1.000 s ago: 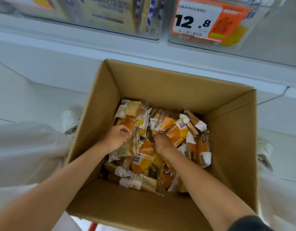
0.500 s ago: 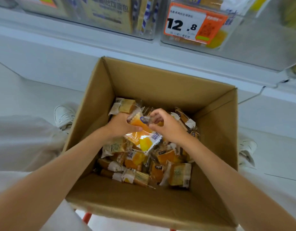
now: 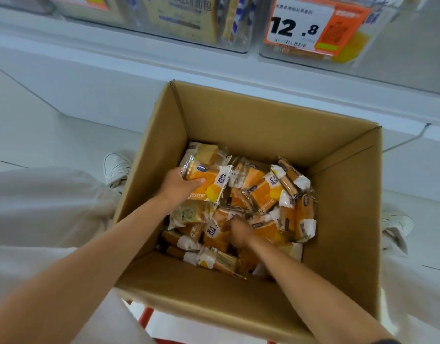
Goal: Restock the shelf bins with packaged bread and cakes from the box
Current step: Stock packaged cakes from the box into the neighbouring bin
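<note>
Both hands reach down into the cardboard box point(image 3: 263, 125) in the head view. The left hand point(image 3: 179, 186) grips an orange-and-white bread packet point(image 3: 210, 188), thumb across its front, at the far left of the heap of packets point(image 3: 271, 194) lying in the box bottom. The right hand point(image 3: 237, 232) sits low among the heap, blurred; whether it holds anything cannot be told. Clear shelf bins point(image 3: 189, 23) stand beyond the box, one bearing a price tag point(image 3: 300, 26).

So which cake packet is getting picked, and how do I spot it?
Find the big cardboard box below the shelf bins. At its far left, the left hand grips an orange and white packet. Unlike the loose packets around it, this one has a thumb across its front.
</note>
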Demonstrator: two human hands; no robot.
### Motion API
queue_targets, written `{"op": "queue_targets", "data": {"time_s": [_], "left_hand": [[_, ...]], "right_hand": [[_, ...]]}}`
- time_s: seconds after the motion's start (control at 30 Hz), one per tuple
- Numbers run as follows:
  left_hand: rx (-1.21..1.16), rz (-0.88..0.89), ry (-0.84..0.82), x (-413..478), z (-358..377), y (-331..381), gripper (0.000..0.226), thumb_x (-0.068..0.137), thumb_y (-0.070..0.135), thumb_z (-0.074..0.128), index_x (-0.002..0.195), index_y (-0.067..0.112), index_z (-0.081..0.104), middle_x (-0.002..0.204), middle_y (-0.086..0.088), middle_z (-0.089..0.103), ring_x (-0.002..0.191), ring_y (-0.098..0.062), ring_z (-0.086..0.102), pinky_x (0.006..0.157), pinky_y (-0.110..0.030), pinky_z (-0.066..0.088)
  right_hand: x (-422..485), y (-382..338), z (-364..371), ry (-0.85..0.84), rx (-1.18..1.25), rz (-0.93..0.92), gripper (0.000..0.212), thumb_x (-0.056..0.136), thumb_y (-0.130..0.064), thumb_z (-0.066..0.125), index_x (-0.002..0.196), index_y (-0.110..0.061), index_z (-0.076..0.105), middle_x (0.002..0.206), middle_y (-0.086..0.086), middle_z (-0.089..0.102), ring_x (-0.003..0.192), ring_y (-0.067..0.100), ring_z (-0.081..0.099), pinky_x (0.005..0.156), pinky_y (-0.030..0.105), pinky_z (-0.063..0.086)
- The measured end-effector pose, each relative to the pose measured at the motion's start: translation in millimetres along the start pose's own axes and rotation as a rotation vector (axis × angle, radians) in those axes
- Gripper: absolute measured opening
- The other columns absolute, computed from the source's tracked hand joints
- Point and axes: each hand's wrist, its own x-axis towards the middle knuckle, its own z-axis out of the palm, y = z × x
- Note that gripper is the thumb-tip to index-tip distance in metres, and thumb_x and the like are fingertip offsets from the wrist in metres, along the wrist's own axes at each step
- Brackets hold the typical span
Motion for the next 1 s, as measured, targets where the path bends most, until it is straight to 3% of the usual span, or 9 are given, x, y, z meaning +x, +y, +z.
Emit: {"op": "queue_targets", "data": {"time_s": [0.1, 0.23, 0.37, 0.47, 0.6, 0.67, 0.77, 0.87, 1.0], "left_hand": [[-0.044, -0.009, 0.004, 0.2, 4.5, -1.5, 0.027, 0.083, 0.021, 0.078, 0.108, 0.015, 0.067, 0.103, -0.005, 0.073, 0.097, -0.022, 0.070, 0.093, -0.043, 0.055], [-0.125, -0.018, 0.016, -1.3, 3.6, -2.5, 0.027, 0.085, 0.018, 0.076, 0.110, 0.013, 0.066, 0.104, -0.009, 0.073, 0.095, -0.022, 0.070, 0.089, -0.041, 0.057], [-0.161, 0.029, 0.051, -6.3, 6.3, 4.1, 0.027, 0.087, 0.018, 0.074, 0.111, 0.013, 0.066, 0.105, -0.007, 0.072, 0.096, -0.022, 0.069, 0.088, -0.039, 0.056], [-0.155, 0.065, 0.034, -12.1, 8.3, 16.8, 0.016, 0.088, 0.023, 0.073, 0.101, 0.020, 0.065, 0.101, -0.006, 0.072, 0.090, -0.020, 0.070, 0.081, -0.037, 0.057], [-0.264, -0.021, -0.110, -2.6, 22.9, 23.5, 0.099, 0.049, 0.085, 0.073, 0.123, 0.019, 0.061, 0.115, -0.004, 0.070, 0.099, -0.026, 0.067, 0.089, -0.043, 0.052], [-0.323, -0.040, -0.222, -16.5, 32.2, 46.2, 0.107, 0.041, 0.091, 0.070, 0.126, 0.025, 0.061, 0.120, -0.003, 0.069, 0.109, -0.028, 0.066, 0.096, -0.048, 0.050], [-0.384, 0.027, -0.271, -54.9, 31.0, 87.9, 0.081, 0.055, 0.059, 0.088, 0.119, 0.015, 0.066, 0.109, -0.007, 0.074, 0.103, -0.025, 0.069, 0.094, -0.048, 0.053], [-0.312, 0.083, -0.394, -71.5, 23.3, 108.2, 0.054, 0.072, 0.027, 0.085, 0.120, 0.015, 0.065, 0.115, -0.010, 0.072, 0.109, -0.027, 0.066, 0.093, -0.048, 0.053], [-0.141, 0.148, -0.512, -97.5, 25.1, 135.8, 0.058, 0.071, 0.053, 0.081, 0.117, 0.024, 0.064, 0.113, 0.005, 0.071, 0.110, -0.019, 0.061, 0.105, -0.049, 0.039]], "right_hand": [[-9.2, 1.2, 0.0, 0.008, 0.072, 0.000, 0.016, 0.091, -0.013, 0.061, 0.106, -0.016, 0.059, 0.109, 0.004, 0.059, 0.102, 0.023, 0.057, 0.087, 0.039, 0.051], [-34.5, -1.6, -33.9, 0.058, 0.270, 0.015, 0.036, 0.095, -0.008, 0.056, 0.130, -0.015, 0.053, 0.120, 0.005, 0.060, 0.089, 0.016, 0.058, 0.062, 0.027, 0.050], [-83.6, 4.2, -112.6, 0.311, 0.553, -0.032, 0.026, 0.099, -0.010, 0.053, 0.123, -0.012, 0.063, 0.117, 0.008, 0.067, 0.097, 0.021, 0.065, 0.085, 0.042, 0.055], [-115.1, 5.1, -158.0, 0.419, 0.923, -0.078, 0.026, 0.097, -0.004, 0.053, 0.122, -0.006, 0.062, 0.113, 0.009, 0.070, 0.101, 0.023, 0.068, 0.090, 0.040, 0.056], [-133.7, -12.2, -176.8, 0.364, 1.331, -0.205, 0.027, 0.098, 0.000, 0.047, 0.121, -0.009, 0.060, 0.118, 0.012, 0.069, 0.107, 0.027, 0.067, 0.092, 0.043, 0.053], [-133.8, -21.6, -173.9, 0.404, 1.336, -0.178, 0.025, 0.100, -0.003, 0.047, 0.117, -0.011, 0.062, 0.115, 0.012, 0.070, 0.105, 0.027, 0.067, 0.093, 0.046, 0.053], [-141.2, -31.3, -171.0, 0.439, 1.262, -0.134, 0.023, 0.098, -0.023, 0.055, 0.116, -0.014, 0.065, 0.111, 0.012, 0.072, 0.106, 0.031, 0.067, 0.101, 0.051, 0.048], [-159.1, -36.3, -178.6, 0.424, 1.141, -0.183, 0.063, 0.077, -0.062, 0.070, 0.124, -0.021, 0.062, 0.114, 0.006, 0.072, 0.107, 0.026, 0.068, 0.098, 0.046, 0.050], [-179.6, -43.9, -187.9, 0.617, 0.820, -0.194, 0.096, 0.055, -0.081, 0.072, 0.132, -0.027, 0.054, 0.125, -0.002, 0.066, 0.110, 0.017, 0.066, 0.095, 0.040, 0.054]]}}
